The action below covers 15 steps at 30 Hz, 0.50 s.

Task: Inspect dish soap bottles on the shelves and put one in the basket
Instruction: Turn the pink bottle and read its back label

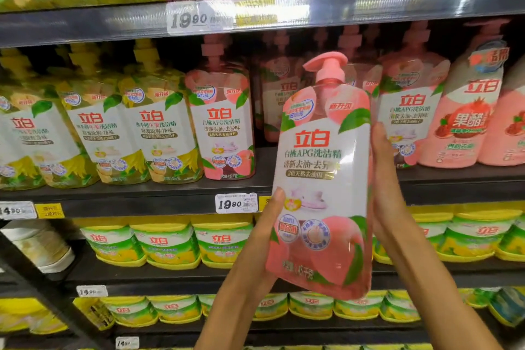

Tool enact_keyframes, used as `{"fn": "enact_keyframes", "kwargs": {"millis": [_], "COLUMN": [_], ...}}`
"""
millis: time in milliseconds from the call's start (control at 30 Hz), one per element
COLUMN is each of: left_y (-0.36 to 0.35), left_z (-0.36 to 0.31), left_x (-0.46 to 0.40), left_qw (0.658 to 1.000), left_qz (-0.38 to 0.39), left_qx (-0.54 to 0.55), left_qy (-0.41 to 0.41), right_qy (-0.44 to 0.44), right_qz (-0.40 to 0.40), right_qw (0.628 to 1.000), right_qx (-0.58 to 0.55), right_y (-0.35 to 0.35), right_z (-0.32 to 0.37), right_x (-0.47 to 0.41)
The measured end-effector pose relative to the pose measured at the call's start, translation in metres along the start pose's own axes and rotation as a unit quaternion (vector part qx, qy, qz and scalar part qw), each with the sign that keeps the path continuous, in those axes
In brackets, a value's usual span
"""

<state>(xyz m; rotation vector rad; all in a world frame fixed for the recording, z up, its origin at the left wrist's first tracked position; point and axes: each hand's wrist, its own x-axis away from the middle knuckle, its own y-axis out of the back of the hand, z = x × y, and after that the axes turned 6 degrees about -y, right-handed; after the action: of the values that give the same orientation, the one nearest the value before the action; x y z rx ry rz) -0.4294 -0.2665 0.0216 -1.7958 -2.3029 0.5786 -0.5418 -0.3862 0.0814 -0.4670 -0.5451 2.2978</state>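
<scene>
Inspection step: a pink peach dish soap bottle (322, 179) is held upright, label facing the camera, off the shelf (142, 202) and in front of it. Left hand (262, 239) grips its lower left edge; right hand (383, 179) clasps the right side, fingers curled behind. Next, it likely needs lowering into the basket, which is not in view

- Peach dish soap bottle (324, 179) in both grips: glossy plastic, smooth shrink label catching glare; matt pink pump.
- Shelf edge (113, 23) above grips: dark metal, slight sheen.
- Price tag (236, 203) left of grips: white paper.
</scene>
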Motion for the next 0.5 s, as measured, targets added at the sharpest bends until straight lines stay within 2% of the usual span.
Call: {"fn": "enact_keyframes", "kwargs": {"millis": [100, 267, 367, 500], "left_y": [-0.002, -0.003, 0.000, 0.007], "left_z": [0.001, -0.003, 0.003, 0.002], "left_x": [-0.003, -0.001, 0.002, -0.002], "left_qw": [0.995, 0.974, 0.963, 0.951], "left_qz": [-0.051, -0.021, 0.010, 0.015], "left_qx": [-0.081, -0.196, -0.226, -0.252], "left_qy": [-0.034, -0.116, -0.146, -0.179], "right_qy": [0.025, 0.032, 0.057, 0.100], "right_qz": [0.016, 0.022, 0.044, 0.066], "right_qw": [0.997, 0.993, 0.993, 0.983], "right_qx": [0.068, 0.109, 0.095, 0.139], "right_y": [0.004, 0.012, 0.021, 0.028], "right_z": [0.013, 0.002, -0.003, -0.005], "right_x": [-0.002, 0.005, 0.010, 0.013]}}
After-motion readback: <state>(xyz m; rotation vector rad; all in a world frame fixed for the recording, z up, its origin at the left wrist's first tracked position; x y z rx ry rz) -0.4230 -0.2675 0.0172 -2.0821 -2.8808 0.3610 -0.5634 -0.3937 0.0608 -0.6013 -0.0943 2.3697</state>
